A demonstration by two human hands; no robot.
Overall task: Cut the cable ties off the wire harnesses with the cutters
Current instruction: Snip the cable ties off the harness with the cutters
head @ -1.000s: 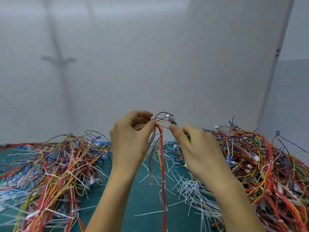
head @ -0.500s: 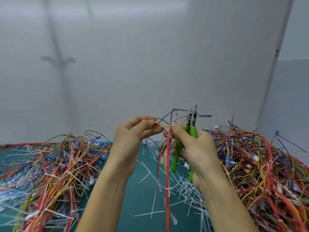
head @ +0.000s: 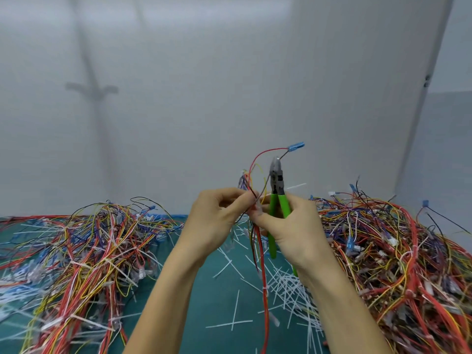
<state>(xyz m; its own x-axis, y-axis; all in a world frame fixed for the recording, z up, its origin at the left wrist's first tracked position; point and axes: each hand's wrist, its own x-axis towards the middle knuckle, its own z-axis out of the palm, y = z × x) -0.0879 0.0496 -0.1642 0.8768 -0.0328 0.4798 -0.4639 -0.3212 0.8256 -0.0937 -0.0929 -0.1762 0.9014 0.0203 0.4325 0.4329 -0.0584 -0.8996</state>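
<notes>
Harness held mid-air, left hand pinching its wires. Right hand wrapped round green cutters, tips pointing 12 o'clock. Wire pile on desk at 9 o'clock.

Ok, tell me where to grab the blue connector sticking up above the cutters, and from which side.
Pinch the blue connector across its body, coming from the right and slightly above. It lies nearly level with its free end pointing right. Its red wire enters at the left end, and the tip of the cutters stands close below that end, so the left side looks crowded.
</notes>
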